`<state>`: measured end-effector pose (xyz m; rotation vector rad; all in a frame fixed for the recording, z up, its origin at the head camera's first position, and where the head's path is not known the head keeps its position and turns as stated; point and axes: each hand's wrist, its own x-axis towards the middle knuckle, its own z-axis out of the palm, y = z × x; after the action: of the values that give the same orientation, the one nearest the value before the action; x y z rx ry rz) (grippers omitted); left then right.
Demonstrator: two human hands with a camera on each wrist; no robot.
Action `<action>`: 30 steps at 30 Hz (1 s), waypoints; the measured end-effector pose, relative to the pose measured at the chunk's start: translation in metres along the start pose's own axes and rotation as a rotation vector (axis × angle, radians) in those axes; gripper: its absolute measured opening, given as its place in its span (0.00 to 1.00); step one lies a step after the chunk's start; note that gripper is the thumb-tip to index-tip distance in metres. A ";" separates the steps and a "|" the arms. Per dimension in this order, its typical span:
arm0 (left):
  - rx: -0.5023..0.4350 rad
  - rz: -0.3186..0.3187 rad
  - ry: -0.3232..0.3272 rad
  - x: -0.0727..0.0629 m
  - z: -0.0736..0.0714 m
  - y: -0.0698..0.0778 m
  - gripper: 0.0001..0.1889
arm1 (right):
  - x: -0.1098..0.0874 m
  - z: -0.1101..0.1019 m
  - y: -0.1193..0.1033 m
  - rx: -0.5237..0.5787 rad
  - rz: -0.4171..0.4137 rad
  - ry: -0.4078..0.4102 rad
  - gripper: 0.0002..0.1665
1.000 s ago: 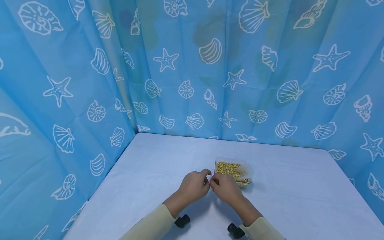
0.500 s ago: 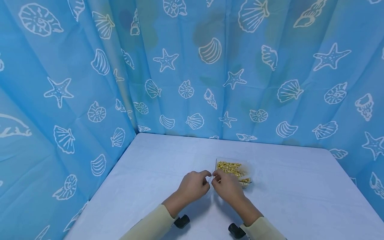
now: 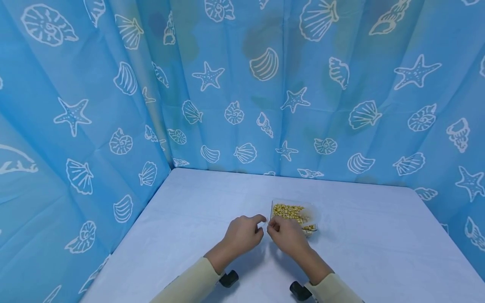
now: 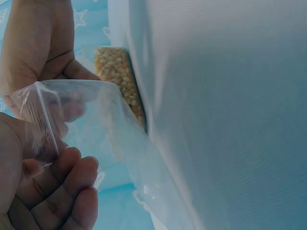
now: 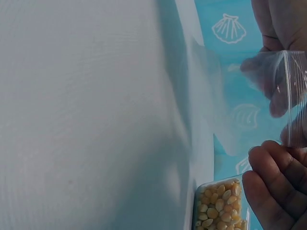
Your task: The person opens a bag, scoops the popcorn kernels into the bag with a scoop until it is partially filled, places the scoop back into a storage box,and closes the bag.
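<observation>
A clear plastic zip bag (image 4: pixel 108 127) hangs between my two hands in front of me, its lower part thin and see-through. My left hand (image 3: pixel 241 234) pinches one side of its top edge. On the other side, the thumb and fingers of my right hand (image 3: pixel 289 237) pinch the same edge. The zip strip (image 5: pixel 288 96) runs from one hand to the other in the right wrist view. From the head, the bag hardly shows. Just beyond my right hand stands a clear rectangular container (image 3: pixel 315 210) of yellow corn kernels (image 3: pixel 286 211), partly hidden by that hand.
A white-covered table (image 3: pixel 212 193) lies under the hands and the container. Blue curtains (image 3: pixel 235 84) with white shell and starfish prints rise behind it and on the left. Black wrist-camera parts (image 3: pixel 229 278) stick out beneath the sleeves.
My right hand's fingertips have shifted slightly up and right, leaving a small gap between the two hands. The container has stayed in place.
</observation>
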<state>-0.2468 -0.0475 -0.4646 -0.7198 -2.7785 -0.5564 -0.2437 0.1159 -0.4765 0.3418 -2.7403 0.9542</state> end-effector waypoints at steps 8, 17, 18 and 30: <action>0.008 -0.012 0.032 0.000 -0.008 -0.004 0.13 | 0.002 -0.002 0.002 -0.036 0.062 -0.010 0.05; 0.027 -0.108 0.040 -0.001 -0.019 -0.015 0.11 | 0.003 -0.005 0.008 -0.023 0.148 -0.044 0.04; 0.025 -0.116 0.034 -0.001 -0.020 -0.016 0.12 | 0.003 -0.006 0.009 -0.023 0.157 -0.045 0.04; -0.077 0.164 -0.013 -0.003 -0.019 -0.027 0.20 | 0.005 -0.013 0.007 0.157 0.177 -0.105 0.08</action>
<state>-0.2556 -0.0785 -0.4570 -0.9604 -2.6901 -0.6301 -0.2492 0.1289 -0.4694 0.1816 -2.8345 1.2341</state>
